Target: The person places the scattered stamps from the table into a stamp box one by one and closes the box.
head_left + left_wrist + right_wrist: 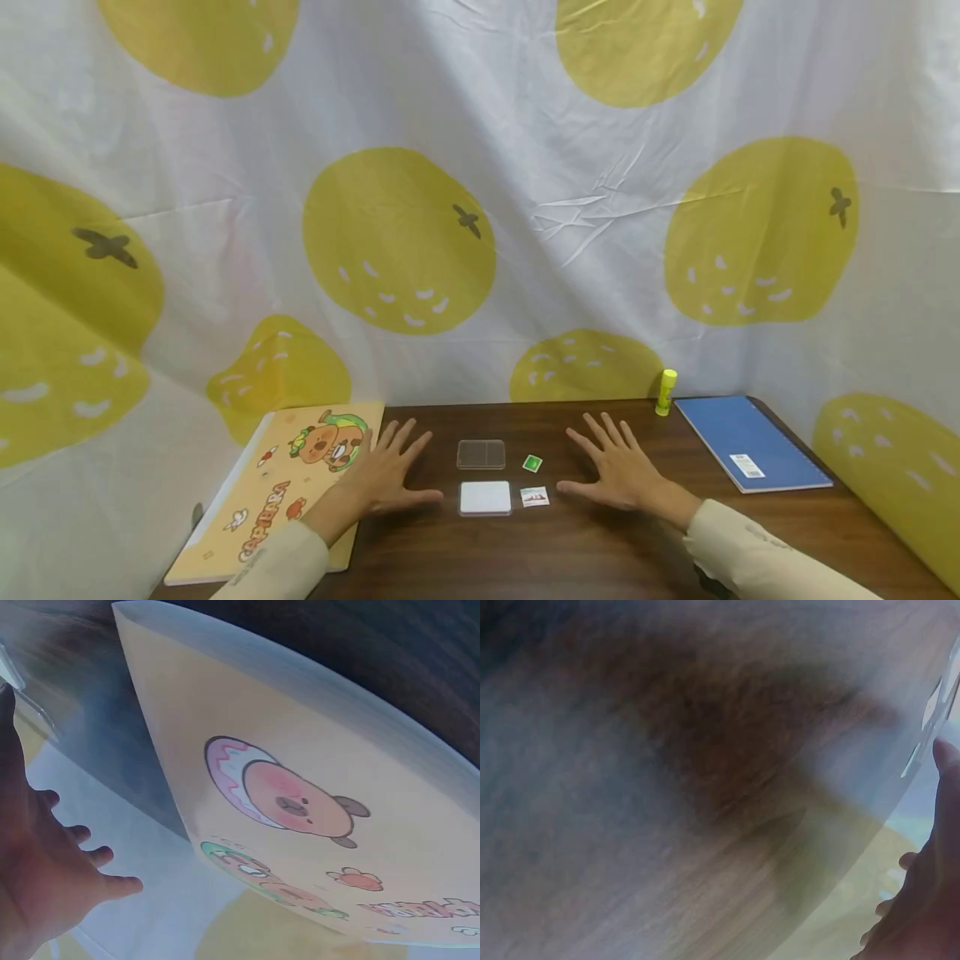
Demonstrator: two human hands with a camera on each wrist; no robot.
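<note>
My left hand (387, 477) has its fingers spread above the dark wooden table, beside the right edge of a yellow capybara-printed pad (258, 475). My right hand (622, 472) is spread likewise on the other side, holding nothing. Between the hands are a clear flat plastic case (482, 455) and, nearer, a shallow case with a white surface (485, 497). To their right lie a small green square packet (532, 462) and a small white printed card (535, 497), close to the right thumb. In the left wrist view, the left hand (49, 877) appears beside the pad (300, 712).
A blue notebook (750, 442) with a white label lies at the right of the table (442, 558). Near its far left corner stands a yellow glue stick (665, 392). A fruit-printed curtain (525, 250) hangs behind the table and along both sides.
</note>
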